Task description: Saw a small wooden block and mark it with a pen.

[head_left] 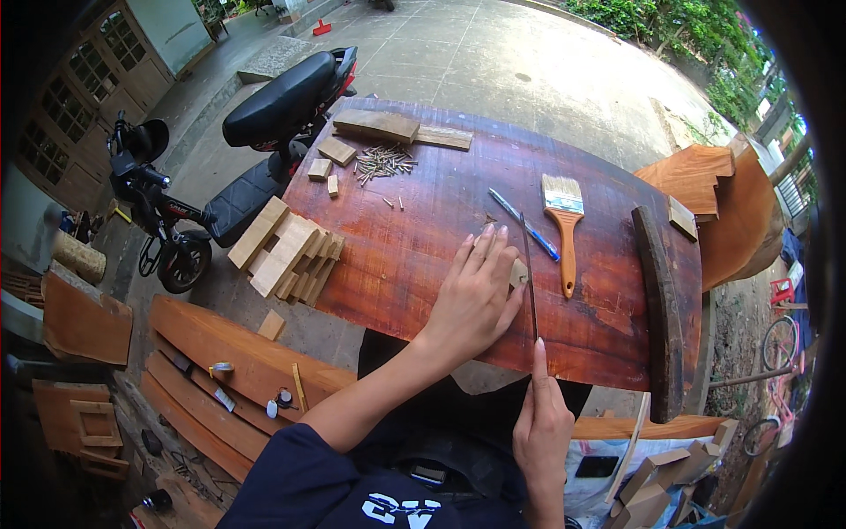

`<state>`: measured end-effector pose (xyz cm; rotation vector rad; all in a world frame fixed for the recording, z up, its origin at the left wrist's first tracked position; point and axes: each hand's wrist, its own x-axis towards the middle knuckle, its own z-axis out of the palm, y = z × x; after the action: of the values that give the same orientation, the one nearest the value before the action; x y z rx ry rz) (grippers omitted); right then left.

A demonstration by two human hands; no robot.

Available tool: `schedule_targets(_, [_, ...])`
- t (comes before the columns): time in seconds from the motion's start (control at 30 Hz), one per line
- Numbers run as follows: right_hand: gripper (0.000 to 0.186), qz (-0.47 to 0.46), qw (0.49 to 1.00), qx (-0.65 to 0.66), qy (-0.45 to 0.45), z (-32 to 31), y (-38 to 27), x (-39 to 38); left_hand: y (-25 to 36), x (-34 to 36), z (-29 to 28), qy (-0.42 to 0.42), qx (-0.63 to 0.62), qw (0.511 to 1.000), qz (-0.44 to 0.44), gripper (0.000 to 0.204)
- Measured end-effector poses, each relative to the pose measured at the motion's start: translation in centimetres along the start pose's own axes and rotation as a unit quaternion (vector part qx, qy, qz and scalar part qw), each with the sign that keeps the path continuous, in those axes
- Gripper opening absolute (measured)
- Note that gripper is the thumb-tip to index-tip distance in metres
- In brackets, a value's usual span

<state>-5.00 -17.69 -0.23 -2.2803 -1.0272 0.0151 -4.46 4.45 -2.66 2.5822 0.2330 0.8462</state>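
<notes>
My left hand (pixel 476 300) is on the dark reddish wooden tabletop (pixel 388 291), its fingers closed over a small wooden block (pixel 516 276) that is mostly hidden under them. My right hand (pixel 542 410), at the near edge, grips the lower end of a long thin dark blade (pixel 529 264), which runs upright in the view along the block's right side. Right of the blade lie a blue pen (pixel 538 238) and a paintbrush (pixel 567 256) with an orange handle. A few loose screws (pixel 392 203) lie farther back.
Stacked wooden blocks (pixel 286 251), a screw pile (pixel 383 163) and wood offcuts (pixel 374 125) occupy the table's left and back. A dark bar (pixel 656 309) lies along the right edge. A scooter (pixel 220 220) stands left; boards (pixel 203 353) lie below it; larger slabs (pixel 740 212) stand right.
</notes>
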Motion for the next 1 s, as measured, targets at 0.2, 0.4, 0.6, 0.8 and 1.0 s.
schedule_targets(0.2, [0.077, 0.018, 1.0, -0.011, -0.017, -1.1, -0.1, -1.0, 0.1, 0.0, 0.1, 0.007, -0.008, 1.0, -0.007, 0.057])
schedule_targets(0.4, [0.077, 0.027, 0.998, -0.04, -0.035, -1.5, -0.5, -1.7, 0.0, -0.1, -0.2, -0.001, -0.018, 1.0, -0.011, 0.053])
schedule_targets(0.6, [0.078, 0.018, 0.999, -0.029, 0.006, -0.6, 0.0, -0.4, 0.4, -0.3, 0.0, -0.012, -0.018, 1.0, -0.001, 0.051])
schedule_targets(0.8, [0.079, -0.006, 0.999, -0.043, -0.009, -0.6, 0.2, 0.6, 0.2, 0.4, -0.7, 0.011, -0.032, 0.999, -0.032, 0.057])
schedule_targets(1.0, [0.081, 0.024, 0.996, -0.066, -0.053, -2.3, -0.4, -1.3, 0.2, 0.6, -0.6, 0.014, -0.031, 0.999, -0.035, 0.052])
